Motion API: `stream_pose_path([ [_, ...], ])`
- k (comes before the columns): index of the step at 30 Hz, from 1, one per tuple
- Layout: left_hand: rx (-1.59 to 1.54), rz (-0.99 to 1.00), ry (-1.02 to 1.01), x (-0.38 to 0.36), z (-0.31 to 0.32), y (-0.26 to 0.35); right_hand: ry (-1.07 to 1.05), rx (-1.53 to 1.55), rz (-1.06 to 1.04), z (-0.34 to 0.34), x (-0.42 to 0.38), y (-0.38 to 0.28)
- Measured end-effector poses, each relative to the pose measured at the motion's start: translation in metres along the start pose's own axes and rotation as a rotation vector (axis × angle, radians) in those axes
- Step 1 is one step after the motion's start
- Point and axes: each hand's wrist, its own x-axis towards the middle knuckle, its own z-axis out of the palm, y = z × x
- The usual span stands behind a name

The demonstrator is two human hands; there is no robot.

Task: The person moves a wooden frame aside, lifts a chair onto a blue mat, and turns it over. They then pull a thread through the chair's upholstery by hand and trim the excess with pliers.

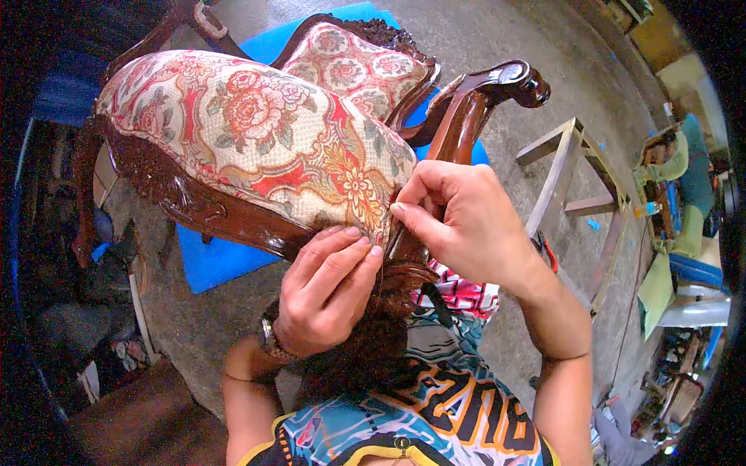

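Observation:
A carved dark-wood armchair [458,128] is in front of me, its seat cushion [260,116] covered in cream and red floral fabric. At the seat's near right corner, my left hand [326,291] has its fingers bunched together on the fabric edge, just above the wooden rail [221,213]. My right hand [474,221] pinches thumb and forefinger at that same corner, beside the wooden arm post. Whatever lies between those fingertips is too small to make out. Beyond the seat is the backrest [353,70], covered in matching fabric.
A blue sheet [214,264] lies under the chair on the concrete floor [497,39]. To the right stands a bare wooden frame [567,171]. Rolls and scraps of material [691,171] crowd the far right side. Dark clutter fills the left.

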Motion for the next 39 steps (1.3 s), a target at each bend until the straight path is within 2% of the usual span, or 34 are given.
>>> stream_pose_path([
  [6,-0.02,-0.008,0.023,-0.002,0.002,0.0,-0.039,-0.008,0.045,-0.003,0.002,-0.003],
  [12,-0.035,-0.015,0.015,-0.003,0.001,0.0,-0.203,0.192,0.125,-0.003,0.009,0.01],
  [15,-0.042,-0.013,0.016,-0.003,0.001,0.0,-0.246,0.196,0.159,-0.005,0.012,0.009],
  [18,-0.043,-0.008,0.032,-0.005,0.002,-0.001,-0.118,0.138,0.105,-0.003,0.006,0.002],
  [21,-0.044,-0.033,0.038,-0.004,0.002,-0.001,-0.08,0.087,0.129,-0.007,-0.001,-0.003],
  [23,-0.042,-0.086,0.026,-0.003,0.001,0.003,-0.067,0.063,0.088,-0.006,-0.001,-0.005],
  [33,-0.043,-0.07,0.018,-0.004,0.002,0.003,-0.075,0.02,0.03,-0.003,0.002,-0.003],
  [39,-0.1,-0.002,-0.05,-0.011,-0.004,0.0,-0.291,0.154,0.134,-0.007,0.014,0.006],
])
